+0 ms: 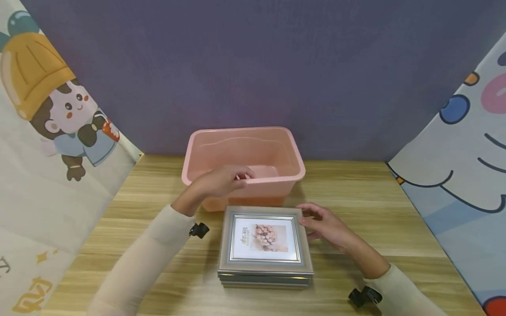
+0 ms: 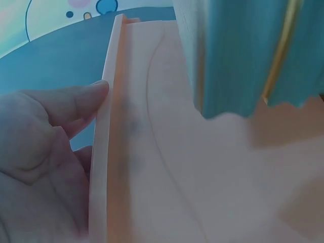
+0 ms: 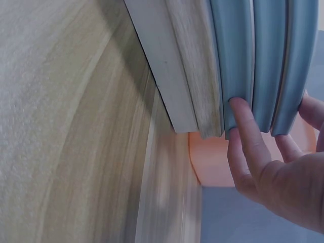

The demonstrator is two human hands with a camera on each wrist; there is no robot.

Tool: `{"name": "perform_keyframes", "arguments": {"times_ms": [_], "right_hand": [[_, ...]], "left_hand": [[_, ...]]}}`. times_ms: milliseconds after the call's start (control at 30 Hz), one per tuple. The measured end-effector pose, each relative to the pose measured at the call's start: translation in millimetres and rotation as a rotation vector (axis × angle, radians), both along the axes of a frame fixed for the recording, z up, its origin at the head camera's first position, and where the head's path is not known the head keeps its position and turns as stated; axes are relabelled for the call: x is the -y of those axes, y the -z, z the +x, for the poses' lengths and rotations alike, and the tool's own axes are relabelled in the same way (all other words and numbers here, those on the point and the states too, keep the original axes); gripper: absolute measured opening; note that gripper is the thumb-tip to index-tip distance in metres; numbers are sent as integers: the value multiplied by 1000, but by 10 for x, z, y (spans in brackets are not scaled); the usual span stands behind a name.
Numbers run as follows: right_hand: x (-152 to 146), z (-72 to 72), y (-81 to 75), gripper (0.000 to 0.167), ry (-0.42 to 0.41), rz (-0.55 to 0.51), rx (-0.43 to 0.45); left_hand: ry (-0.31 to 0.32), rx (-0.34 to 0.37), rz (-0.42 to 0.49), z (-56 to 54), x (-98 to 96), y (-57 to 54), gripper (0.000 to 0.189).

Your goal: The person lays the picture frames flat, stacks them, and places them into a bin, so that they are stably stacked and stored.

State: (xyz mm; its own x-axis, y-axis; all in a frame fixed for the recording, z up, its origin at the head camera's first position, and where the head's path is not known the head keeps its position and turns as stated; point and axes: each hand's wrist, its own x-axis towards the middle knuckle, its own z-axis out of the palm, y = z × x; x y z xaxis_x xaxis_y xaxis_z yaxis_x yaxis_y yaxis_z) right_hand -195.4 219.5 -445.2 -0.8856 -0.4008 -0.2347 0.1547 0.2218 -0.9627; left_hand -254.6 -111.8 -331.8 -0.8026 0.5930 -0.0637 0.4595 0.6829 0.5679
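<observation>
Stacked picture frames (image 1: pixel 231 252) lie just in front of a pink plastic bin (image 1: pixel 261 190); the top frame holds a print of pink flowers. My left hand (image 1: pixel 225 180) grips the bin's near rim, its thumb (image 2: pixel 86 98) against the edge and the other fingers partly hidden. At the stack's right side, my right hand (image 1: pixel 326 226) touches the frames. Its fingers (image 3: pixel 251 139) are spread along their edges, with the thumb at the upper frame. Seen from the right wrist, the upper frame edges look blue and the lower ones (image 3: pixel 197 71) pale wood.
The wood-grain table (image 1: pixel 348 188) meets a dark blue-grey back panel (image 1: pixel 253 66). Cartoon-printed sheets (image 1: pixel 59 184) stand along the left and right sides. The bin's inside floor shows pink beyond my left hand. Small black clips (image 1: pixel 199 230) sit at both sleeve cuffs.
</observation>
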Motion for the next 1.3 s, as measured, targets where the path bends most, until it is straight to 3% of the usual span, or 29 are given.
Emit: {"name": "perform_keyframes", "arguments": {"times_ms": [300, 500, 767, 900, 1100, 1300], "right_hand": [[-156, -337, -22, 54, -46, 11, 0], [-185, -426, -46, 54, -46, 22, 4], [-234, -553, -66, 53, -64, 13, 2], [-256, -607, -74, 52, -87, 4, -5], [-286, -681, -81, 51, -102, 8, -12], [-312, -751, -96, 51, -96, 32, -17]], "left_hand": [[11, 11, -30, -289, -341, -33, 31], [44, 33, -26, -397, -510, -58, 29], [47, 67, -37, -477, -716, -111, 31], [23, 88, -41, -506, -773, -126, 32], [-10, 57, -44, -533, -816, -110, 30], [-85, 58, 11, -524, -789, -142, 34]]}}
